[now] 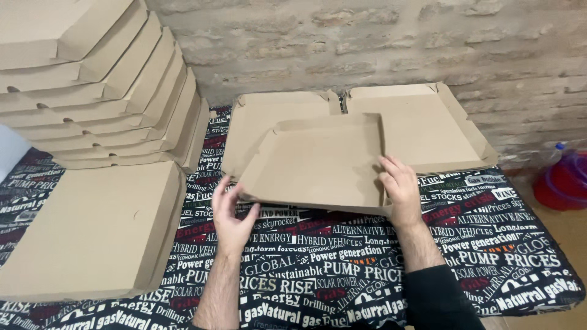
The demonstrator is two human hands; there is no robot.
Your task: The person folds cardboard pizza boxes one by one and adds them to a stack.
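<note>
A brown cardboard pizza box [318,162], half folded with raised side walls, is lifted and tilted above the table's middle. My left hand [231,215] grips its near-left corner. My right hand [400,186] holds its right wall, fingers inside the tray. Under and behind it lie flat unfolded box blanks [428,128] against the wall.
A tall leaning stack of folded boxes [98,85] fills the upper left. A closed box [92,226] lies flat at the left front. A dark printed cloth [342,269] covers the table. A red and purple container [565,180] sits on the floor at right. A brick wall [367,43] stands behind.
</note>
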